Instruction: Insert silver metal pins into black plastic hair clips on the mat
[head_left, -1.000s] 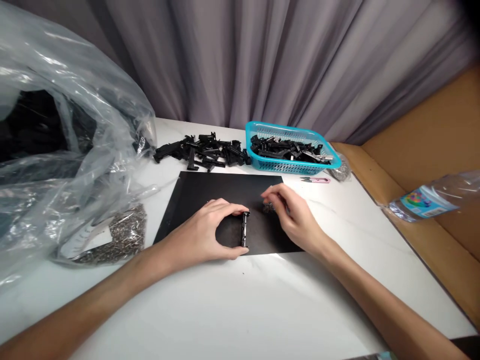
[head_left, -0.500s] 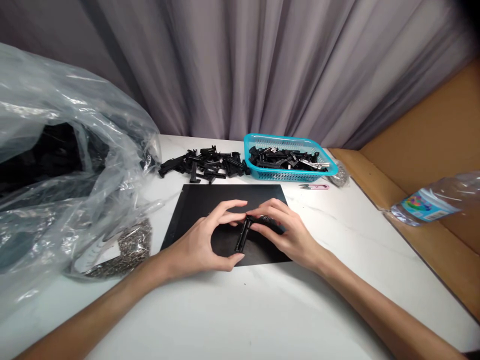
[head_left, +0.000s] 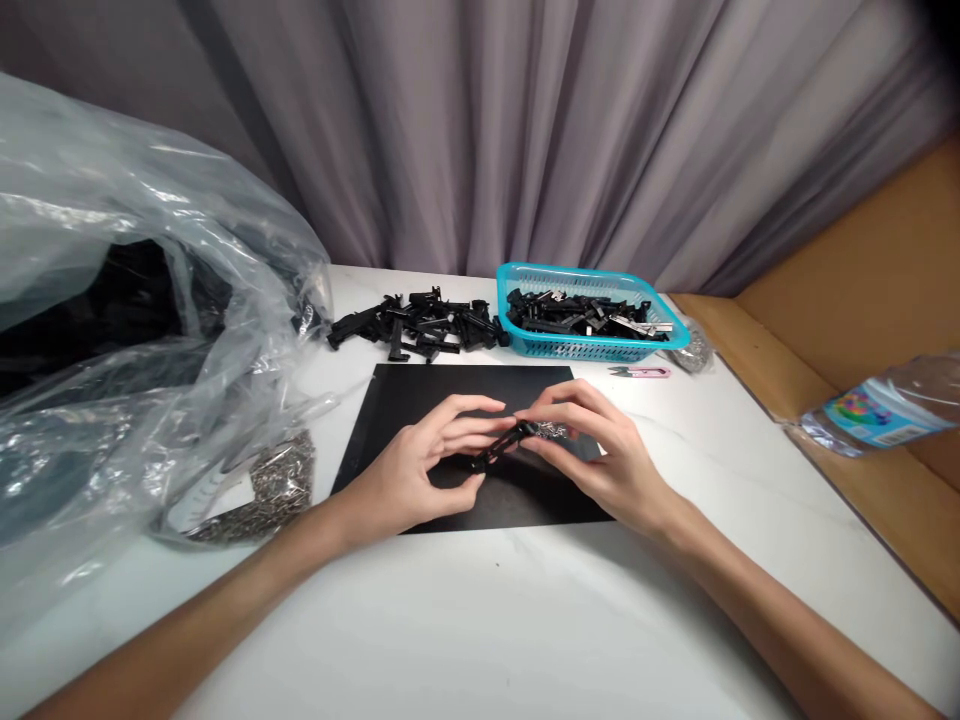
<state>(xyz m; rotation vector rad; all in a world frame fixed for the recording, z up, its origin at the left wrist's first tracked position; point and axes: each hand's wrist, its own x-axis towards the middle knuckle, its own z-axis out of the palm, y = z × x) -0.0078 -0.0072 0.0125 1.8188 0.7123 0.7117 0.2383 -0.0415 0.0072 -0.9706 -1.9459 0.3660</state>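
Observation:
Both hands meet over a black mat (head_left: 420, 395) on the white table. My left hand (head_left: 420, 470) pinches a slim black plastic clip (head_left: 499, 450) between thumb and fingers, tilted with its far end raised. My right hand (head_left: 600, 450) closes its fingertips on the clip's upper end, right beside a small heap of shiny metal springs (head_left: 553, 431) on the mat. Whether the right fingers also hold a spring is hidden.
A pile of black clip parts (head_left: 420, 325) lies behind the mat, beside a turquoise basket (head_left: 592, 345) of more clips. Pink snips (head_left: 641, 371) lie near it. A big clear plastic bag (head_left: 135, 330) and a bag of metal bits (head_left: 255, 490) sit left; cardboard and a bottle (head_left: 877, 405) right.
My right hand came left from the spring heap to the clip's top end. The clip, upright on the mat before, is now lifted and tilted between both hands.

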